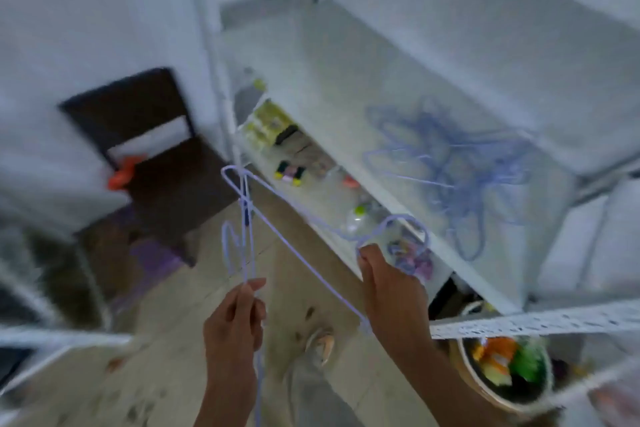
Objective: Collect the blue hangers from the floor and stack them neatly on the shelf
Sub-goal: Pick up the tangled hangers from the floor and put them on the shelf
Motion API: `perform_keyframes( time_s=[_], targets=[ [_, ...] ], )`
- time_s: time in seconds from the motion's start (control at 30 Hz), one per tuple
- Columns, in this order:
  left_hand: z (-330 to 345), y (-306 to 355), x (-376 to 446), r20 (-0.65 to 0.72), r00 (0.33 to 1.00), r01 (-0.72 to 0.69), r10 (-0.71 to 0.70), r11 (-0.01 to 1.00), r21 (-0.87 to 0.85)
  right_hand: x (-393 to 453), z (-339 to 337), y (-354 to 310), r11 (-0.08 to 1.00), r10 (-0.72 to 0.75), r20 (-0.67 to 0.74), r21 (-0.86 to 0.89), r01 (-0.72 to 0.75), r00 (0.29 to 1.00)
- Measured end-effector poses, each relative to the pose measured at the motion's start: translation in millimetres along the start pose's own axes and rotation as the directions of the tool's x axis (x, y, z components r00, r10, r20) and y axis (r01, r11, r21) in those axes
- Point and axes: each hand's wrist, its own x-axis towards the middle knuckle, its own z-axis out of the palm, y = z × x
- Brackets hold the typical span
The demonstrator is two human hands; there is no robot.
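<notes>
Two thin blue wire hangers are in my hands, crossing each other in front of me. My left hand [235, 319] pinches one blue hanger [247, 246] that stands nearly upright. My right hand [388, 284] grips the other blue hanger [298, 215] near its hook, which curls just over the white shelf's [332, 87] front edge. A tangled heap of blue hangers [450, 163] lies on that shelf, up and right of my right hand. The view is blurred.
Below the shelf a lower level holds bottles and small items [291, 173]. A dark wooden chair [145, 149] with an orange object stands at the left. A basket of colourful things [502, 371] sits at the bottom right behind a perforated white rail [533, 322]. Tiled floor lies beneath.
</notes>
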Motion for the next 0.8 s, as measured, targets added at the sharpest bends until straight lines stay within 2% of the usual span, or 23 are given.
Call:
perform_keyframes(
  time_s=[0.13,0.23,0.47,0.6,0.8],
  targets=[
    [72,26,21,0.123,0.992,-0.001,-0.022,0.983,0.182,23,-54,68,0.993,0.082,-0.144,-0.074,-0.094,0.986],
    [118,47,28,0.218,0.976,-0.055,-0.003,0.964,0.261,35,-79,110,0.988,0.136,-0.229,-0.046,-0.150,0.964],
    [172,84,49,0.299,0.954,-0.088,-0.011,0.945,0.315,56,-72,135,0.982,0.190,-0.178,0.020,-0.189,0.966],
    [181,94,58,0.363,0.931,-0.129,-0.029,0.906,0.404,67,-64,132,0.965,0.243,-0.154,0.134,-0.223,0.958],
    [192,104,82,0.413,0.900,-0.037,-0.136,0.922,0.384,80,-64,127,0.941,0.311,-0.113,0.178,-0.288,0.944]
  ],
)
